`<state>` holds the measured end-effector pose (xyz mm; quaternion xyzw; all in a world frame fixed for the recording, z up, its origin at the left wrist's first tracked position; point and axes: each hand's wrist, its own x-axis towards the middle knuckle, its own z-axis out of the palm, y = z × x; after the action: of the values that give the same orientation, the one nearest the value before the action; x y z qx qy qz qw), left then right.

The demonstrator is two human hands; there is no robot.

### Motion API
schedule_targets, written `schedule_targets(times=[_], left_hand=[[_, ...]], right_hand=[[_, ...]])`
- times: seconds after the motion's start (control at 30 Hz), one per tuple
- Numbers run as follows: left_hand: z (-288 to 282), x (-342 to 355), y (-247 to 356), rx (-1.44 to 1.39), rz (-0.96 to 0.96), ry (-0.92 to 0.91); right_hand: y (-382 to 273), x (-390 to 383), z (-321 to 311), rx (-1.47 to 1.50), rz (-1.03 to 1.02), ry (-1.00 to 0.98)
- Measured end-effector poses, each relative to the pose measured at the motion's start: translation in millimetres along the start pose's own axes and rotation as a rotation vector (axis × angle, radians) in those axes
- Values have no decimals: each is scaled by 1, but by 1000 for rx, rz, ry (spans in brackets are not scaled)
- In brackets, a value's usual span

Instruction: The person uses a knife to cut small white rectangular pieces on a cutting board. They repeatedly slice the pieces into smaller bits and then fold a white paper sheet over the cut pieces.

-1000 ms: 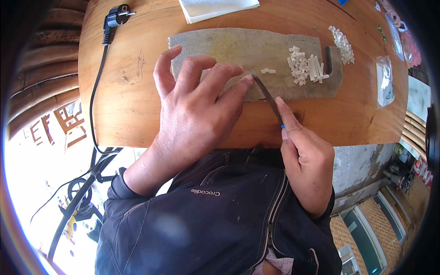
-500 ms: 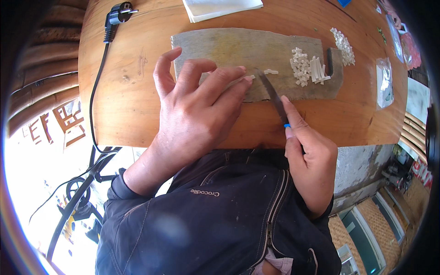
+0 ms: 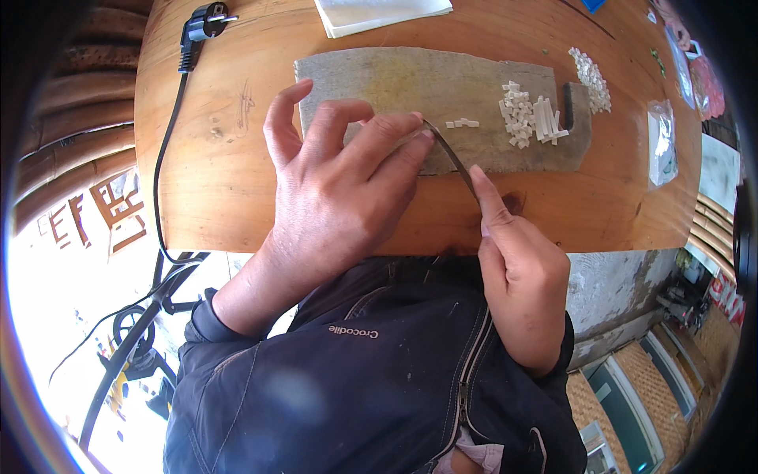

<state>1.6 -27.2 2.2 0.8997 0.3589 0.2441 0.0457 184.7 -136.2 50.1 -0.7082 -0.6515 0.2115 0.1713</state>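
My left hand (image 3: 335, 178) is over a grey wooden cutting board (image 3: 474, 75), its thumb and index fingertip pinched down on a thin white strip that is mostly hidden beneath them. The other fingers are curled and raised. In my right hand (image 3: 521, 257) is a knife (image 3: 452, 150), the index finger laid along the back of its blade. The blade's tip touches the board right beside my left fingertips. Just right of the tip, a few small cut white pieces (image 3: 466, 123) lie in a row. Farther right on the board are a heap of white pieces (image 3: 517, 114) and several uncut white strips (image 3: 546, 120).
Another white heap (image 3: 591, 79) lies past the board's right end, with a clear plastic bag (image 3: 663, 146) beyond it. White paper (image 3: 379, 14) is at the far edge. A black power plug (image 3: 207, 24) and cable lie at left. Another person's hand (image 3: 673, 20) shows far right.
The knife and my right hand have shifted left, bringing the blade up against my left fingertips. One more small piece now lies at the left end of the short row.
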Motion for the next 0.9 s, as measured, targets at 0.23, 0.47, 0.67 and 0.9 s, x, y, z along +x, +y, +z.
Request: schedule_targets(times=[0.23, 0.47, 0.67, 0.9], left_hand=[[-4, 0, -4, -117, -42, -9], [-2, 0, -11, -259, -69, 83], [4, 1, -21, -280, -39, 186], [-8, 20, -10, -299, -35, -3]], right_hand=[[6, -1, -6, 283, 148, -55], [1, 2, -9, 332, 113, -98], [7, 7, 2, 313, 132, 9], [31, -3, -19, 449, 386, 68]])
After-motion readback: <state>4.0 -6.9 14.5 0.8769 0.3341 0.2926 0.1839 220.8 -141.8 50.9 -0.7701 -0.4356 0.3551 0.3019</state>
